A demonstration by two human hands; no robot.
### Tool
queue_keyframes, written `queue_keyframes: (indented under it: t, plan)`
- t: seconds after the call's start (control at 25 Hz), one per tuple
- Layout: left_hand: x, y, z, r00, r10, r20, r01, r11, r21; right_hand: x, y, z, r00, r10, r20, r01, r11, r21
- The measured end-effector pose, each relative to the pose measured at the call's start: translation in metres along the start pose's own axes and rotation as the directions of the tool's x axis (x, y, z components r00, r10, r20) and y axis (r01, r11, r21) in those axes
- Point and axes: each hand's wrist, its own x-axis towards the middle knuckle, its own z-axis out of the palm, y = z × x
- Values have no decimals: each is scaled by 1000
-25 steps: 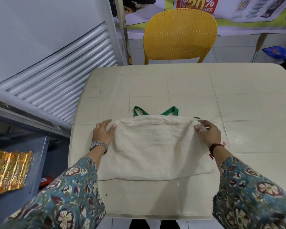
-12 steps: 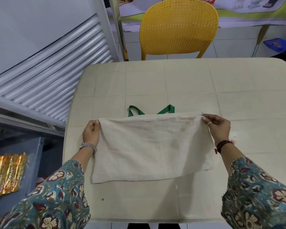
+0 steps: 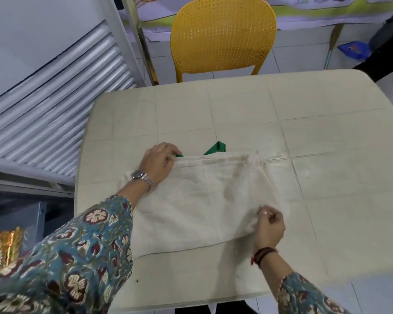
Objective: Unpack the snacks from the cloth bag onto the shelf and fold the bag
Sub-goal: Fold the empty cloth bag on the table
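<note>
Pinching cloth bag (image 3: 197,200): right hand (image 3: 268,230) (near edge)

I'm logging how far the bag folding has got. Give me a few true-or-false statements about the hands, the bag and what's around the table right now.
1. The cloth bag lies on the table. True.
2. The left hand rests at the bag's far edge, by the green handles. True.
3. The right hand is lifted clear of the bag. False: it pinches the fabric near the bag's near right corner.
4. The chair behind the table is blue. False: it is yellow.
5. Snack packets lie on the bag. False: none lies there.
</note>
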Motion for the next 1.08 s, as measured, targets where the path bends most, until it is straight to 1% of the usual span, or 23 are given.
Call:
queue_keyframes:
  t: [0.04, 0.08, 0.12, 0.16, 0.2, 0.24, 0.36, 0.4, 0.48, 0.52, 0.56, 0.6, 0.64, 0.68, 0.72, 0.8, 0.88, 1.0, 1.08]
  plan:
    - [12, 7, 8, 984, 18, 175, -31, 997, 69, -18, 14, -5, 996, 78, 52, -75, 996, -51]
    - [23, 12, 16, 948, 2, 319, -53, 987, 151, -33, 29, -8, 982, 155, 107, -143, 983, -116]
    - [31, 16, 23, 915, -21, 403, -75, 972, 222, -46, 43, -10, 955, 239, 177, -210, 963, -168]
    - [37, 16, 28, 894, -44, 446, -82, 962, 259, -58, 54, -10, 909, 333, 251, -284, 935, -211]
    - [42, 18, 30, 884, -75, 462, -69, 956, 286, -69, 60, -6, 848, 426, 315, -361, 900, -243]
    - [45, 17, 33, 870, -105, 482, -58, 949, 311, -74, 62, -1, 793, 494, 358, -428, 869, -249]
    - [44, 15, 37, 787, -194, 585, -61, 920, 386, -79, 49, 16, 671, 618, 410, -595, 778, -200]
    - [42, 14, 38, 766, -212, 607, -44, 925, 378, -79, 41, 20, 628, 640, 443, -627, 753, -200]
    - [38, 15, 32, 730, -225, 646, 37, 956, 292, -84, 26, 27, 549, 661, 512, -619, 733, -281]
    - [38, 15, 26, 703, -234, 671, 99, 967, 233, -85, 23, 29, 542, 651, 532, -589, 745, -311]
    - [39, 14, 19, 672, -235, 703, 145, 972, 186, -86, 19, 31, 559, 622, 548, -565, 770, -296]
    - [37, 12, 11, 645, -224, 730, 185, 973, 136, -86, 16, 32, 615, 555, 560, -523, 819, -238]
    - [36, 11, 4, 636, -207, 744, 223, 971, 80, -83, 14, 31, 679, 464, 568, -458, 873, -166]
    - [35, 7, -3, 650, -184, 737, 257, 966, 15, -79, 10, 27, 732, 370, 572, -378, 919, -111]
    - [31, 5, -12, 669, -166, 724, 282, 959, -41, -77, 3, 22, 764, 290, 577, -307, 949, -72]
    - [25, -3, -27, 712, -117, 693, 326, 929, -178, -74, -18, 7, 789, 193, 583, -234, 972, -5]
    - [21, -7, -40, 761, -87, 643, 370, 872, -321, -66, -40, -5, 818, 94, 567, -147, 988, 50]
    - [13, 7, -64, 834, -50, 549, 370, 788, -492, -52, -70, -14, 857, -106, 505, 78, 994, 76]
    - [12, 19, -79, 904, -78, 421, 309, 799, -516, -42, -95, -13, 863, -253, 437, 267, 963, 31]
